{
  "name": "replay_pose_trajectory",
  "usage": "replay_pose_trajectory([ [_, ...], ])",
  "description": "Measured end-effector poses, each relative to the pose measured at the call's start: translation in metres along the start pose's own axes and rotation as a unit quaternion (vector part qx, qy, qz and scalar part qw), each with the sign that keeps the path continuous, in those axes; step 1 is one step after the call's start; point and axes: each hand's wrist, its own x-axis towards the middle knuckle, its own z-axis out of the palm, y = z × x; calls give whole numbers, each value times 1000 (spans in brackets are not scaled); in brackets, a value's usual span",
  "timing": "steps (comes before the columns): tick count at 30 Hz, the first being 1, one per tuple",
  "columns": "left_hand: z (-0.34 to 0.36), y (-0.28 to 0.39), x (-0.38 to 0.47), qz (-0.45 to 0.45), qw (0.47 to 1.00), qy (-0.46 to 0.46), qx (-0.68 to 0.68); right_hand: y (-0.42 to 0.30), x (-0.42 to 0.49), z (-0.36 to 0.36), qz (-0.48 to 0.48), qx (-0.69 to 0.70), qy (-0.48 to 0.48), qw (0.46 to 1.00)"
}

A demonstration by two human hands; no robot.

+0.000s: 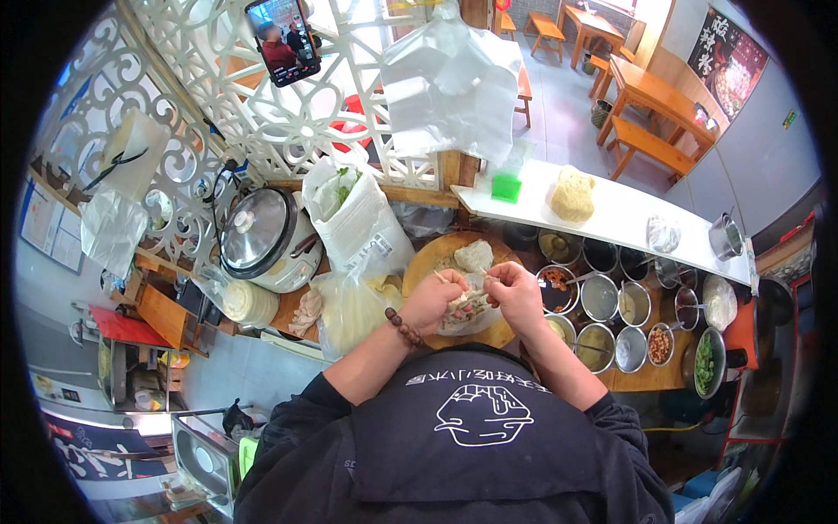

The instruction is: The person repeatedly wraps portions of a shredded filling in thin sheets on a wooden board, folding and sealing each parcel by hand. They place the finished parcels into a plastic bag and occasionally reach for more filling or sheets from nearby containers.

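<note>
My left hand [433, 302], with a beaded bracelet on the wrist, is closed around pale, stringy food [463, 302]. Opposite it, my right hand [514, 296] pinches the same pale food between thumb and fingers. What exactly the food is I cannot tell. Both hands are above a round wooden cutting board [419, 265]. Below them a clear plastic sheet or bag [481, 324] lies on the board, with pale shreds on it, partly covered by my hands. Just beyond my fingers sits a whitish clump of food [473, 255].
Metal pots of seasonings [599, 296] crowd the right side, by a bowl of chopped greens [706, 362]. A white shelf [615, 219] runs behind them. Leftward stand a bag of yellowish sheets [357, 314], a white sack [353, 216] and an electric cooker [272, 245]. Plastic bags [452, 85] hang ahead.
</note>
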Motion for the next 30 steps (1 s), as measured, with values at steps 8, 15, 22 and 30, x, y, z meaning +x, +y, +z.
replay_pose_trajectory([
  [8,-21,3,-2,16,999,33,34,-8,3,-15,-4,-12,9,1000],
  [15,2,-2,-8,6,998,-28,62,-7,-11,-4,-45,-143,-142,978],
  [22,6,-5,-15,25,993,9,111,-2,-14,0,-46,-183,-114,975],
  [30,14,2,-23,85,955,73,274,-9,-15,-1,-74,-208,-83,972],
])
